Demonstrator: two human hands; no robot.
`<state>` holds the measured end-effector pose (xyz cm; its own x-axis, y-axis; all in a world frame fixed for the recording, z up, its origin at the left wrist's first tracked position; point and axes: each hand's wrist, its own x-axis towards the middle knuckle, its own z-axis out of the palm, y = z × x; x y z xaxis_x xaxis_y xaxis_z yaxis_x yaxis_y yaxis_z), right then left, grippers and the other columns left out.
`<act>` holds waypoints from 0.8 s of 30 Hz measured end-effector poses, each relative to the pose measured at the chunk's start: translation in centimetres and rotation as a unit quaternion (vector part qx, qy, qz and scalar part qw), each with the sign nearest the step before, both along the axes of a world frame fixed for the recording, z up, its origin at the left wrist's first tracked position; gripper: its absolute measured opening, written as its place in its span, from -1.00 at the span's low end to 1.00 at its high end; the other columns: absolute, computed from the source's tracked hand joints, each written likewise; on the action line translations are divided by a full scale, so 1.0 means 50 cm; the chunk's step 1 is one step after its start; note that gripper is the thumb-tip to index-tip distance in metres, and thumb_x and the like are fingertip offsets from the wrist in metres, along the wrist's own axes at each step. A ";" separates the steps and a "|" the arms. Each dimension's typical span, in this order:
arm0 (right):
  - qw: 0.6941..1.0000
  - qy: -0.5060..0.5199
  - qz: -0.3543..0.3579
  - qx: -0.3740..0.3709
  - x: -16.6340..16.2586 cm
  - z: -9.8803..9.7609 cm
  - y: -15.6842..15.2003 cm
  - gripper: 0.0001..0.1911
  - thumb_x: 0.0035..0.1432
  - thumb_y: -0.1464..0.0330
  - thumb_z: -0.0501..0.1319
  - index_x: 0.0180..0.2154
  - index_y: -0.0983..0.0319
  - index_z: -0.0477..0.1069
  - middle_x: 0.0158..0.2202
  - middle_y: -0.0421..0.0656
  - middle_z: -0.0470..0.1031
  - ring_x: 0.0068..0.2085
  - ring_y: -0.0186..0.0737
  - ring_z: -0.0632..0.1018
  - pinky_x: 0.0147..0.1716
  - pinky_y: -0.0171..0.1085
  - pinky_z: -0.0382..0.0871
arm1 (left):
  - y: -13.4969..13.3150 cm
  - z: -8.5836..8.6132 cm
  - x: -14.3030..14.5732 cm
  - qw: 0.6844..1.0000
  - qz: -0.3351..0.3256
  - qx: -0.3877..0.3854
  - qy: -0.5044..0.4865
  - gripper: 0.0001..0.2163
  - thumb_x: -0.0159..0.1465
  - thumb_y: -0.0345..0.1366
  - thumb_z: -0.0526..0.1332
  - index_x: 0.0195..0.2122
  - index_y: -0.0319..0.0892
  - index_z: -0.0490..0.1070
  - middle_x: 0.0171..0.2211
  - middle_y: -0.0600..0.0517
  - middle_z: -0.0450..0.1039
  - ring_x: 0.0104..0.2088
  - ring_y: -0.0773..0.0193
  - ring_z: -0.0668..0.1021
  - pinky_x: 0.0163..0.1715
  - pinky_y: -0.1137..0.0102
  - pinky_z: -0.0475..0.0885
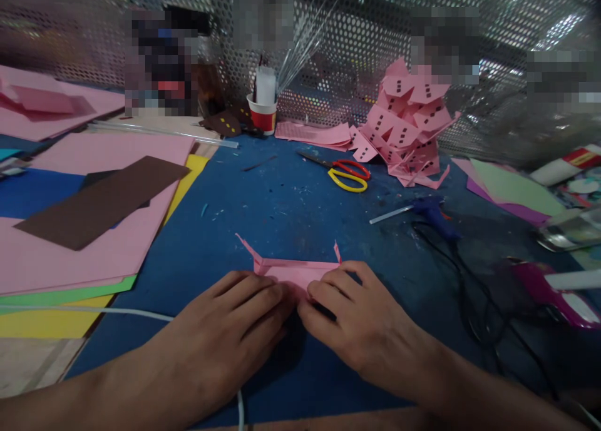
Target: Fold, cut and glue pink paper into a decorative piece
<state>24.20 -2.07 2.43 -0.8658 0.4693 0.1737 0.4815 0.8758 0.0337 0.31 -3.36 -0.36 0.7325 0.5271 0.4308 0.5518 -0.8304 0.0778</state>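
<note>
A small folded pink paper piece (293,270) lies on the blue mat (282,212) just in front of me, its two end flaps sticking up. My left hand (230,331) rests on the mat with its fingers flat, the fingertips pressing the paper's near edge. My right hand (361,321) lies beside it, fingers curled down onto the paper's right part. Both hands press the paper against the mat; the paper's near half is hidden under the fingers.
Scissors (345,171) with red and yellow handles lie beyond the paper. A heap of cut pink pieces (406,127) stands at the back right. Coloured sheets (84,231) are stacked at the left. A blue glue gun (429,212) and a purple one (544,287) lie at the right with cords. A cup (263,115) stands by the perforated metal wall.
</note>
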 end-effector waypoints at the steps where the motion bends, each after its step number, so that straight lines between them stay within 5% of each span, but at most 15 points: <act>1: 1.000 -0.005 0.002 0.000 0.000 0.002 0.000 -0.77 0.41 0.43 0.05 -0.02 0.26 0.43 -0.13 -0.14 0.47 -0.13 -0.10 0.40 -0.03 -0.03 0.20 | 0.000 -0.001 0.000 1.000 -0.003 0.001 0.002 -0.74 0.45 -0.37 0.03 -0.16 -0.21 0.55 -0.11 -0.01 0.60 -0.13 0.10 0.53 -0.03 0.16 0.32; 24: 0.998 -0.054 0.010 0.013 0.019 0.013 0.003 -0.90 0.34 0.41 0.14 -0.16 0.19 0.42 -0.22 -0.16 0.47 -0.26 -0.13 0.38 -0.23 -0.09 0.19 | 0.011 -0.007 -0.009 0.998 -0.025 0.045 0.026 -0.81 0.42 -0.40 0.12 -0.11 -0.25 0.53 -0.05 -0.06 0.58 -0.08 0.09 0.53 -0.03 0.14 0.37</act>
